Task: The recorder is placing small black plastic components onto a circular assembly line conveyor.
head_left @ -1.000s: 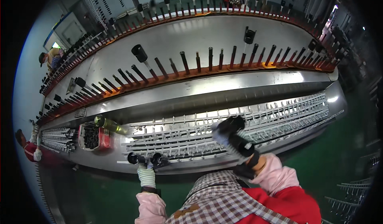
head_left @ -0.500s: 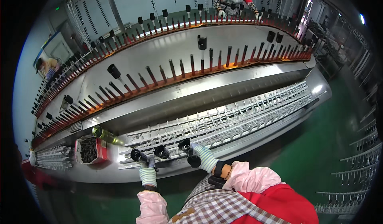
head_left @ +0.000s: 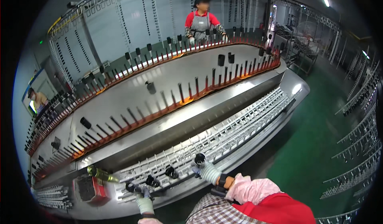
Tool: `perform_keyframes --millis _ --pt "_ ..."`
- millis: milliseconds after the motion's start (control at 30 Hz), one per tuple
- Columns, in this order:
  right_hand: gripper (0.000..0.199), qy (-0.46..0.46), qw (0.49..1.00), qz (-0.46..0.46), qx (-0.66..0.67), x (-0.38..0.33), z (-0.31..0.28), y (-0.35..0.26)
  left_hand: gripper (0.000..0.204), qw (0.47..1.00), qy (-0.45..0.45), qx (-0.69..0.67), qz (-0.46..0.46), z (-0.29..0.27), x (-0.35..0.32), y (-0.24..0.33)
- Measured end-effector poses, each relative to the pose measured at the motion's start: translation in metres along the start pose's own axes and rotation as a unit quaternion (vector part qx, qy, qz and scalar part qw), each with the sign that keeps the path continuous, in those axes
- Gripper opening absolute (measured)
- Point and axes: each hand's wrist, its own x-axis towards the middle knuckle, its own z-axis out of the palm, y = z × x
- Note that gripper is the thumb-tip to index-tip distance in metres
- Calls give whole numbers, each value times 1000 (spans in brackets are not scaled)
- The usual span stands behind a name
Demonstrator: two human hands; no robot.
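Both gloved hands were down at the white wire rack [head_left: 223, 140] along the front of the long steel machine [head_left: 167, 104]. The left hand [head_left: 142, 195] was closed around a small black cap [head_left: 130, 187] at the rack's near edge, and the right hand [head_left: 204, 169] gripped another black cap [head_left: 199, 159] a bit further along. Two more black caps [head_left: 161, 176] sat on the rack between the hands. A red box [head_left: 88, 189] of dark parts and a yellowish bottle [head_left: 100, 173] were just left of the left hand. Behind the rows of upright pins [head_left: 131, 116], a co-worker in a red shirt [head_left: 201, 22] stood at the far side.
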Motion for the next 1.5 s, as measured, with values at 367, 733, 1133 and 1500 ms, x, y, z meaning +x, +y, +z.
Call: perform_keyframes --millis 367,733,1133,1500 --pt "53 -257 965 -4 -47 6 -47 -40 24 976 188 44 104 57 -104 53" --pt "51 180 938 -212 -206 272 -319 -96 41 954 -120 244 125 221 -141 100" --pt "28 59 949 -297 83 356 -289 -177 38 950 -37 292 103 296 -147 88" --pt "21 437 851 -252 145 412 -582 -33 18 958 -65 244 136 333 -90 -14"
